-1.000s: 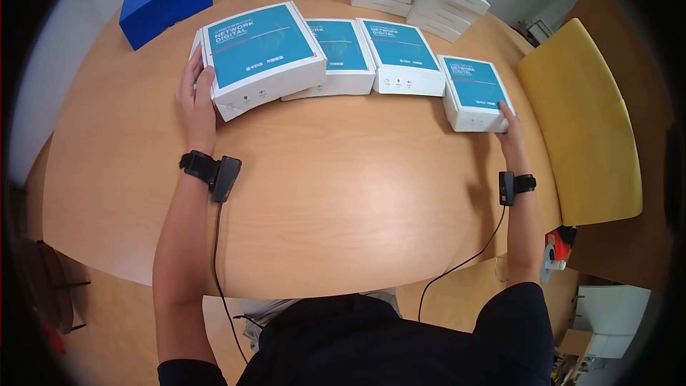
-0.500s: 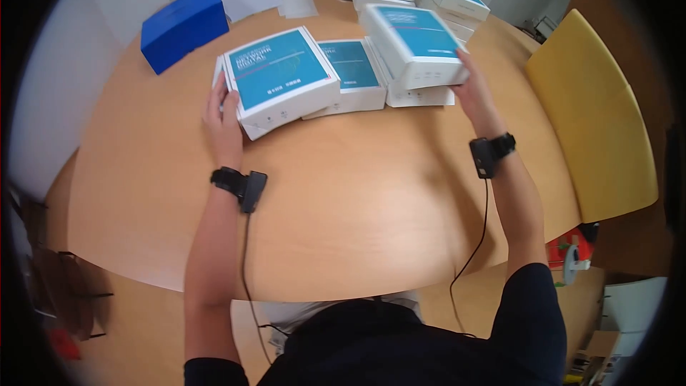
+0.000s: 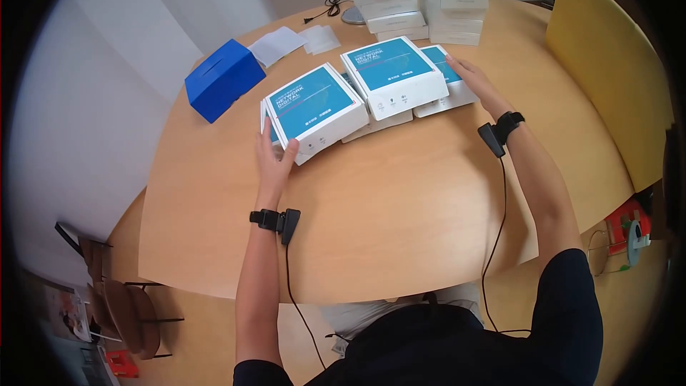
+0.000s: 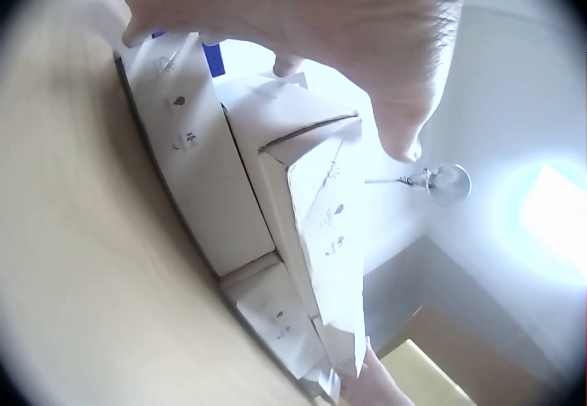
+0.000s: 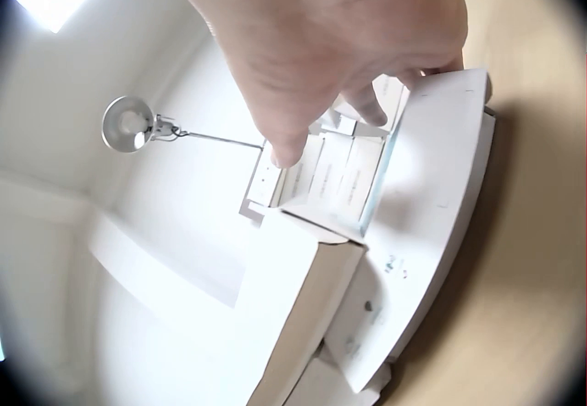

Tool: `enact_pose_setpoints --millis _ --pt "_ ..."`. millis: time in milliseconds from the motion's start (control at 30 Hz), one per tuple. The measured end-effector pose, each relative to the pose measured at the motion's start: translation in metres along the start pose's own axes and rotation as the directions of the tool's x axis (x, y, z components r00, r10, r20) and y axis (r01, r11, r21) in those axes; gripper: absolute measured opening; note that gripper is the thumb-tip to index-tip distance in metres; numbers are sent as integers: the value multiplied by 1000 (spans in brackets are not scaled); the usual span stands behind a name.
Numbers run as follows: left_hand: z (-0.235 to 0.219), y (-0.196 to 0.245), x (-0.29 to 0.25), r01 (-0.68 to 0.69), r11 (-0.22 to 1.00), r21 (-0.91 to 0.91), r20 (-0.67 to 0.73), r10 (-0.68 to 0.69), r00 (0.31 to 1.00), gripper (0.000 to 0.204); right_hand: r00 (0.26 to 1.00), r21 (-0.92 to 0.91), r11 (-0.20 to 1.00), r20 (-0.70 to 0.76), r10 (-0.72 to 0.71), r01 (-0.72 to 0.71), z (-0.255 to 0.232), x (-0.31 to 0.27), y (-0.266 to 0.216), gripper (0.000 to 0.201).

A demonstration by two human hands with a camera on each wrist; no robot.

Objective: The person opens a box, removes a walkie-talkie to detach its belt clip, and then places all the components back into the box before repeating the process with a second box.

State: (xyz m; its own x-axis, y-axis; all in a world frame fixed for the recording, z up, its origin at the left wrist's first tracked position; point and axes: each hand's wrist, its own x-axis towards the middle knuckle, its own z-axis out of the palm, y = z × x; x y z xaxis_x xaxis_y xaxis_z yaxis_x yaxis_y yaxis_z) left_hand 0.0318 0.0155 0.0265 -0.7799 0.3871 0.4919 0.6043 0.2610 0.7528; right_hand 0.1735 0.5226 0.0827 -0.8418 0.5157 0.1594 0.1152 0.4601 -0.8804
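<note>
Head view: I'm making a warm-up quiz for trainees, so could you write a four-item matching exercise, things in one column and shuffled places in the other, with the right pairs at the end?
Things
1. Left hand
2. Blue box
3. Yellow panel
4. Right hand

Places
A. Along the right side of the table
B. At the right end of the nearer teal-topped boxes
C. At the left end of those nearer boxes
D. Beside the white papers

Right pairs: 1-C, 2-D, 3-A, 4-B
</note>
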Motion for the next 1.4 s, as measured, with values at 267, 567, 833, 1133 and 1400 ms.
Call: enact_pose_setpoints --millis 267,567,833,1133,1400 --pt "4 17 -2 3 1000 23 16 -4 1000 97 1000 3 1000 -2 -21 21 17 -7 10 109" --pt "19 12 10 62 998 8 -83 -61 995 74 999 -25 999 -20 -47 47 33 -4 29 122" --pt "31 4 16 78 970 230 -227 -25 974 76 985 -185 969 -30 -171 162 38 9 36 115" --pt "91 73 24 -241 728 641 34 287 957 76 864 -35 871 158 -479 490 68 -19 -12 88" --pt "111 70 28 -222 681 697 36 276 960 72 859 -81 856 109 -501 510 79 -16 1 85"
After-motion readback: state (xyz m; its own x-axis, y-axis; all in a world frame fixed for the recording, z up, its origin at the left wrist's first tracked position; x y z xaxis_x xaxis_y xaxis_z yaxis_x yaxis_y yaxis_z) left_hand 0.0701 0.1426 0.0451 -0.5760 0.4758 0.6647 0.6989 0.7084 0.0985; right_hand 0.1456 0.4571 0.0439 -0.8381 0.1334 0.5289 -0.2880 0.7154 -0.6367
